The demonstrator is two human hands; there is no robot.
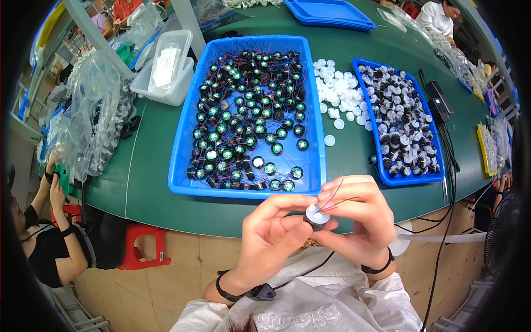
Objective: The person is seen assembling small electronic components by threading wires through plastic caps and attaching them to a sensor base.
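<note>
Between my two hands, just off the near table edge, is a small round black part with a white cap (317, 214) and thin wires rising from its top. My left hand (271, 228) pinches it from the left with thumb and fingers. From the other side, the fingers of my right hand (359, 216) close on the part and its wires. Beyond them, a large blue tray (249, 192) holds many round black parts with green faces and red and dark wires. Loose white plastic caps (342, 91) lie in a pile to its right.
A smaller blue tray (412, 180) of white-capped parts stands at the right, beside a black box (438, 102) with cables. Clear plastic containers (166, 72) and bags (91, 110) sit at the left. Blue trays (332, 14) lie at the back. Co-workers sit around the table.
</note>
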